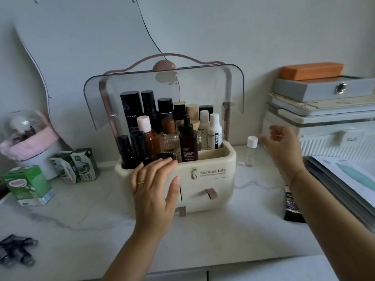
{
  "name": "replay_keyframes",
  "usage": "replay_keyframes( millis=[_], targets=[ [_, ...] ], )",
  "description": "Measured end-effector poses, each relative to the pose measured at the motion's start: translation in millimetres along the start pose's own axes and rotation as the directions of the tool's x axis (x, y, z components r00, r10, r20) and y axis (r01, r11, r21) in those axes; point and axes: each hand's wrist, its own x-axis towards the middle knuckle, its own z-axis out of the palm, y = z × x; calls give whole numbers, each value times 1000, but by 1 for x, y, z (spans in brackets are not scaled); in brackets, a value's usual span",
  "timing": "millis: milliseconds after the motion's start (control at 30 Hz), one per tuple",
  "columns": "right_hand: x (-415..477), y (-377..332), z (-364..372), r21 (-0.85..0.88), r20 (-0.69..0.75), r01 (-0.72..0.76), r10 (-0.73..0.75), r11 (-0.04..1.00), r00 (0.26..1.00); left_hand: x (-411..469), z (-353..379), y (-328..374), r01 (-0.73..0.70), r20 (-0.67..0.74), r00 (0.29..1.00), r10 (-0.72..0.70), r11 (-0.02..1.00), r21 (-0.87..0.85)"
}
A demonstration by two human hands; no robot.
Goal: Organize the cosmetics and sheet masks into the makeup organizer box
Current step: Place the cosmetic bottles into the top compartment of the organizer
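Left hand [153, 182] spread flat, palm forward; right hand [283, 146] raised, fingers loosely curled, empty.

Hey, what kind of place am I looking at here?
Probably a dressing table at home: a wavy wall mirror behind, a makeup organizer box packed with cosmetic bottles, and storage cases stacked on the marble-look top.

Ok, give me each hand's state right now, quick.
Left hand: open, palm flat on the organizer box front, holding nothing.
Right hand: open, empty, in the air near the small clear bottle.
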Motion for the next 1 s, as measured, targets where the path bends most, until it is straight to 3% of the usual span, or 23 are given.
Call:
replay_keyframes(
  millis=[67,133,400,467,567,700,900,1000],
  targets=[
    [16,27,11,-63,138,-100,108,993,985,0,2,2,12,-20,1000,-12,1000,3],
    [25,48,25,-95,218,-102,121,990,968,0,3,3,15,-28,999,-15,1000,9],
    [26,62,40,-138,203,-83,110,987,973,0,4,2,5,-27,1000,-5,1000,14],
    [9,40,29,-131,113,-32,47,991,992,-1,4,1,9,-28,1000,-8,1000,9],
    [-37,-3,4,5,-45,184,-183,983,982,-1,5,-1,6,-25,1000,-6,1000,1],
    [-94,-56,-16,136,-53,420,-417,897,907,0,6,-1,7,-25,1000,-7,1000,-7],
    [-85,-85,12,217,119,362,-393,906,912,-1,0,0,14,30,999,-13,1000,-24],
    [-73,-80,30,147,201,313,-338,938,919,-1,-5,-1,15,74,997,-13,999,-37]
  ],
)
